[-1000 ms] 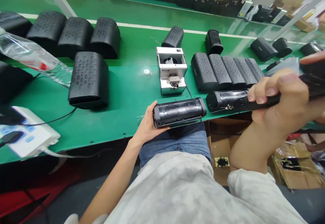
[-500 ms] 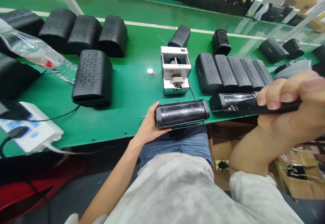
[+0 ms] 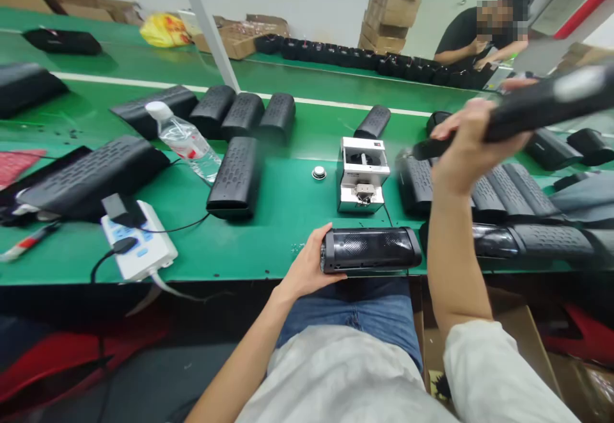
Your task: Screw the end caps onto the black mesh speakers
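Observation:
My left hand [image 3: 307, 265] is closed around the left end of a black speaker [image 3: 373, 248] with a perforated metal front, which lies sideways at the table's front edge. Raised on the right, my right hand [image 3: 470, 135] grips a black electric screwdriver [image 3: 542, 104], blurred by motion, its tip pointing left. Just behind the speaker stands a silver screw feeder [image 3: 363, 173]. A small round white-topped piece [image 3: 318, 172] lies left of the feeder. To the right, partly hidden by my forearm, is another speaker with a glossy front [image 3: 494, 241].
Black dimpled speaker housings [image 3: 233, 176] stand in several groups on the green table [image 3: 283, 212]. A water bottle [image 3: 185, 141] leans at the left, near a white power strip [image 3: 144, 244] with cables. Across the table a person [image 3: 460, 39] works beside a row of black units [image 3: 336, 54].
My right hand has lifted the screwdriver up and away from the table edge, further back. My left hand keeps its hold on the speaker. The camera view has tilted up and shifted left.

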`<state>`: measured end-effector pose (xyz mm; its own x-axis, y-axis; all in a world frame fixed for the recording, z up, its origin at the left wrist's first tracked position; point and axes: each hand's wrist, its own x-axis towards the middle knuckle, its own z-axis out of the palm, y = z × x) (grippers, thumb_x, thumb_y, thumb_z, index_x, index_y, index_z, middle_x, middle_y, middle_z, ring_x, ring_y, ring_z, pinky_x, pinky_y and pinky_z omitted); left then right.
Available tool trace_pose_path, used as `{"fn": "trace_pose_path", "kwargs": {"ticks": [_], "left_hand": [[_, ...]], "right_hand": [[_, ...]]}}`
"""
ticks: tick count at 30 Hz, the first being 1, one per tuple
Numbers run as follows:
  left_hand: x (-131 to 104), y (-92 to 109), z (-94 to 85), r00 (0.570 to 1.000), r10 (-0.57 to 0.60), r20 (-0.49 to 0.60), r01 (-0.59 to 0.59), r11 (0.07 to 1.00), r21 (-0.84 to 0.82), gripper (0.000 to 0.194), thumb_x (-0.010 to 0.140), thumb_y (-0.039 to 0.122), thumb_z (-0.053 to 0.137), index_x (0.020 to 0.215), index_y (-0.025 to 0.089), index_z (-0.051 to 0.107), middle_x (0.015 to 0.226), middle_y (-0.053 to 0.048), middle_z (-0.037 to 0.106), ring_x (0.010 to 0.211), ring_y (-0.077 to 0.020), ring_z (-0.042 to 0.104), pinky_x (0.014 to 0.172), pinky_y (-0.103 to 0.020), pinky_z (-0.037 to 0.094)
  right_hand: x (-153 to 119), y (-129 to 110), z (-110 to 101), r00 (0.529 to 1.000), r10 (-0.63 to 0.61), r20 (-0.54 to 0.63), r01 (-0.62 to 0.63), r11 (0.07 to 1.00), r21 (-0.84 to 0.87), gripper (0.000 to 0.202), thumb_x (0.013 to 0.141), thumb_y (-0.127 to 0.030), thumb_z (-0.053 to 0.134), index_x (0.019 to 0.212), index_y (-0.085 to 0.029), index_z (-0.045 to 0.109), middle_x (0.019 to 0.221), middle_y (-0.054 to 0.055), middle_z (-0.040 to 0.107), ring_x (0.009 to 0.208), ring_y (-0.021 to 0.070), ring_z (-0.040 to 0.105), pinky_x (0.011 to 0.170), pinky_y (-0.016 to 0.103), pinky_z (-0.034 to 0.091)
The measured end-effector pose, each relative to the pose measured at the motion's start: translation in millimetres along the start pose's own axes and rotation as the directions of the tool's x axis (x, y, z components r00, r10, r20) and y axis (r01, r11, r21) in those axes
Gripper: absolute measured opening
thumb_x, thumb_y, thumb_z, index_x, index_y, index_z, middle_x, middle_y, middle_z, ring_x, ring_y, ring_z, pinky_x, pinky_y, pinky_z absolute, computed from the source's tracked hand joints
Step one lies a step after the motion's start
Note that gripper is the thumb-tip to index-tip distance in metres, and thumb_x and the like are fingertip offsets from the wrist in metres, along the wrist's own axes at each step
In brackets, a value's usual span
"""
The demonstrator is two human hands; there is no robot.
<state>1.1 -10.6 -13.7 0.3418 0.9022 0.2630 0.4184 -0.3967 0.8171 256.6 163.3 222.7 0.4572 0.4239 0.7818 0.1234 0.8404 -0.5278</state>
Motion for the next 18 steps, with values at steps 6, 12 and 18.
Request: {"fn": "trace_pose_path", "kwargs": {"ticks": [6, 12, 18], "left_hand": [[3.7, -1.7, -0.6, 0.999, 0.033, 0.01, -0.033, 0.999, -0.024, 0.138, 0.079, 0.033, 0.107, 0.182, 0.037, 0.016, 0.173, -0.02, 0.049, 0.162, -0.0437, 0.057, 0.134, -0.064, 0.053], [3.3, 1.2, -1.0, 0.999, 0.033, 0.004, -0.033, 0.999, -0.034, 0.134, 0.081, 0.036, 0.106, 0.182, 0.037, 0.018, 0.173, -0.018, 0.05, 0.162, -0.0428, 0.057, 0.135, -0.063, 0.052], [2.3, 2.0, -0.6, 1.0, 0.016, -0.005, -0.017, 0.999, -0.042, 0.134, 0.08, 0.037, 0.107, 0.182, 0.038, 0.02, 0.175, -0.017, 0.051, 0.163, -0.0423, 0.057, 0.135, -0.062, 0.052]], "right_hand": [[-16.3, -32.4, -1.4, 0.998, 0.002, 0.065, -0.005, 0.999, 0.045, 0.025, 0.094, -0.018, 0.061, 0.117, -0.027, 0.055, 0.061, -0.01, 0.045, 0.045, 0.0109, 0.039, 0.045, 0.03, 0.033], [-40.4, -5.8, 19.4, 0.952, 0.205, 0.227, -0.204, 0.979, -0.027, 0.042, 0.095, -0.047, 0.088, 0.11, -0.028, 0.053, 0.066, -0.01, 0.045, 0.048, 0.0109, 0.046, 0.047, 0.032, 0.043], [-43.5, 12.5, 23.4, 0.93, 0.228, 0.289, -0.215, 0.974, -0.074, 0.04, 0.097, -0.045, 0.088, 0.117, -0.026, 0.058, 0.081, -0.006, 0.059, 0.052, 0.0094, 0.052, 0.053, 0.031, 0.048]]}}
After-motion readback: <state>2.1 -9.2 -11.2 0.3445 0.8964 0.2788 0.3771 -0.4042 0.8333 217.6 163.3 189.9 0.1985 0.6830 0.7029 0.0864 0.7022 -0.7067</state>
